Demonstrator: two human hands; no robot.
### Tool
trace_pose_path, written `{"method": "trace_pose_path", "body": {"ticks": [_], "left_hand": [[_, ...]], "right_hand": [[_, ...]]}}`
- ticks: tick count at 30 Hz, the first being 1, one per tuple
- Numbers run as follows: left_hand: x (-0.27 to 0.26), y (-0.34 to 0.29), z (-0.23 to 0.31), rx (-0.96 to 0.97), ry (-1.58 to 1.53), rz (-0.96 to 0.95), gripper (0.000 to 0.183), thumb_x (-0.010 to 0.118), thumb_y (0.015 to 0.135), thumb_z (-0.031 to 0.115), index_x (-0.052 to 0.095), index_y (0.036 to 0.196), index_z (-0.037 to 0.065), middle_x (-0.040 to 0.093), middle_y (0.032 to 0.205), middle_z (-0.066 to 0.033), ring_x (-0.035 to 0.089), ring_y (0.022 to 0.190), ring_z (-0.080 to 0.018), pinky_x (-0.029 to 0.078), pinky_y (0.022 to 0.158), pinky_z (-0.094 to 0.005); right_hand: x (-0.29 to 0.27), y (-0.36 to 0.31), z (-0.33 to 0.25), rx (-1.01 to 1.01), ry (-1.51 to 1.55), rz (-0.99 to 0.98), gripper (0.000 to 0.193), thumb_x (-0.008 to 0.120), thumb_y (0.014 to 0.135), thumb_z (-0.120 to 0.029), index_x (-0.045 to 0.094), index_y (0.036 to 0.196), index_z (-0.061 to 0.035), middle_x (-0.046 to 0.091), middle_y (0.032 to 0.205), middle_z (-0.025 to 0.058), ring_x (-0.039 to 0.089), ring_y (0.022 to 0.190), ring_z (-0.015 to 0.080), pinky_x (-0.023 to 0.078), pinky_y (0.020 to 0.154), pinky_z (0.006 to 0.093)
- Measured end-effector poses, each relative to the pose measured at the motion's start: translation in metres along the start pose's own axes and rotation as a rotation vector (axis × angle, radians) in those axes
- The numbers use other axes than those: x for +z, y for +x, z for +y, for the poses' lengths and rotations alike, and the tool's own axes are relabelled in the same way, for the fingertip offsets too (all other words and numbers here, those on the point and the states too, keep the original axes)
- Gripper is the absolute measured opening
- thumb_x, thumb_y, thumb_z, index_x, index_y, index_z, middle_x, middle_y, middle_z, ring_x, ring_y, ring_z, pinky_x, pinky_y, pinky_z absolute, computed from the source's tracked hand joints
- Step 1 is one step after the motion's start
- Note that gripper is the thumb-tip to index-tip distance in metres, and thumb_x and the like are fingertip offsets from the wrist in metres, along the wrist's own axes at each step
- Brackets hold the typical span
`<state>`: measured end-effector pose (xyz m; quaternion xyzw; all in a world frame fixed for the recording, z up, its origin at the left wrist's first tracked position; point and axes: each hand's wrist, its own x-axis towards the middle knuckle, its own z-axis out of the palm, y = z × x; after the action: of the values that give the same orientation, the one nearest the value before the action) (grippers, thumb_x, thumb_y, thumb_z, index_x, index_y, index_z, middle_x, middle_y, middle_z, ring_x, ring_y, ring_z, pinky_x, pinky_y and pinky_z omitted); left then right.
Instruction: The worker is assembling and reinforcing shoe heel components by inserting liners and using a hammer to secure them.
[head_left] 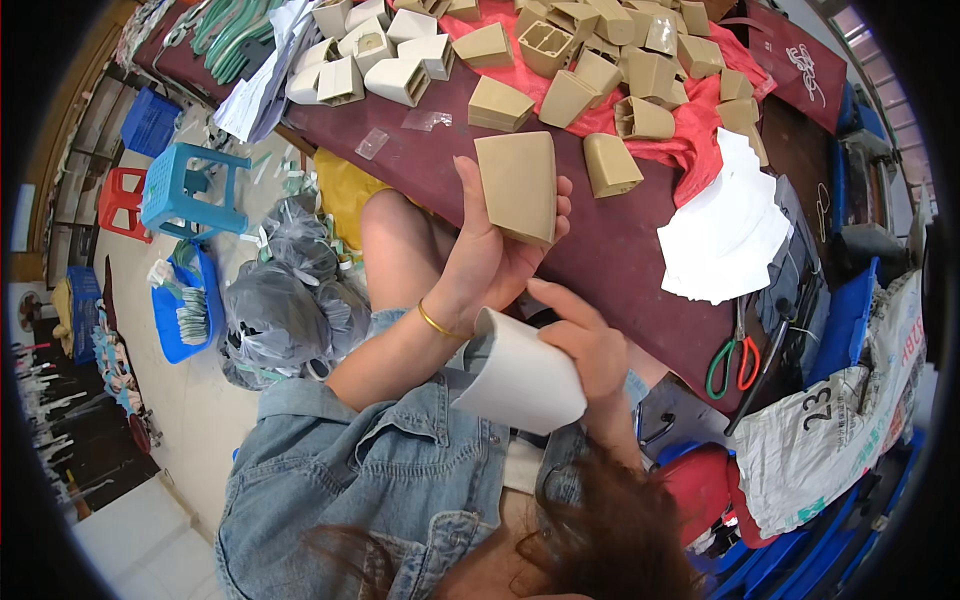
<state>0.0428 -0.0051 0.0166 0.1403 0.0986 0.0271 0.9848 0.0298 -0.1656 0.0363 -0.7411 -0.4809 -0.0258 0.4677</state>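
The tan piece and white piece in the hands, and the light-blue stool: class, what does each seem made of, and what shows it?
Tan piece: probably moulded plastic, smooth with a dull sheen; its faces look even and grainless.
White piece: likely plastic too, smooth and pale; its open end shows a hollow shell.
Light-blue stool: likely hard moulded plastic; seat and legs share one even colour.
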Motion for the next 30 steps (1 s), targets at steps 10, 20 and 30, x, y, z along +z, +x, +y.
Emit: {"method": "trace_pose_path", "body": {"ticks": [10, 20, 30], "left_hand": [[-0.005, 0.001, -0.001, -0.003, -0.090, 0.048, 0.083, 0.033, 0.083, 0.073, 0.048, 0.120, 0.000, 0.058, 0.103, -0.0118, 0.059, 0.085, -0.0176, 0.054, 0.076, -0.0295], [-0.005, -0.003, 0.000, 0.020, 0.058, -0.019, 0.087, 0.031, 0.081, 0.075, 0.051, 0.114, -0.002, 0.059, 0.101, -0.0104, 0.060, 0.084, -0.0160, 0.052, 0.078, -0.0280], [-0.013, -0.005, -0.004, 0.094, 0.128, 0.094, 0.083, 0.032, 0.081, 0.075, 0.053, 0.113, 0.001, 0.059, 0.100, -0.0102, 0.059, 0.084, -0.0158, 0.052, 0.076, -0.0281]], "right_hand": [[0.011, 0.009, 0.006, -0.061, 0.036, 0.166, 0.020, 0.066, 0.071, -0.002, 0.053, 0.087, 0.0014, 0.056, 0.116, 0.0268, 0.066, 0.070, 0.0278, 0.054, 0.055, 0.0299], [0.007, 0.020, 0.006, -0.076, -0.107, 0.188, 0.021, 0.065, 0.070, -0.001, 0.053, 0.087, 0.0008, 0.055, 0.117, 0.0238, 0.064, 0.064, 0.0231, 0.052, 0.049, 0.0303], [0.010, 0.016, 0.008, -0.008, -0.068, 0.124, 0.022, 0.067, 0.069, -0.005, 0.054, 0.087, -0.0009, 0.054, 0.117, 0.0204, 0.064, 0.065, 0.0242, 0.049, 0.046, 0.0299]]}}
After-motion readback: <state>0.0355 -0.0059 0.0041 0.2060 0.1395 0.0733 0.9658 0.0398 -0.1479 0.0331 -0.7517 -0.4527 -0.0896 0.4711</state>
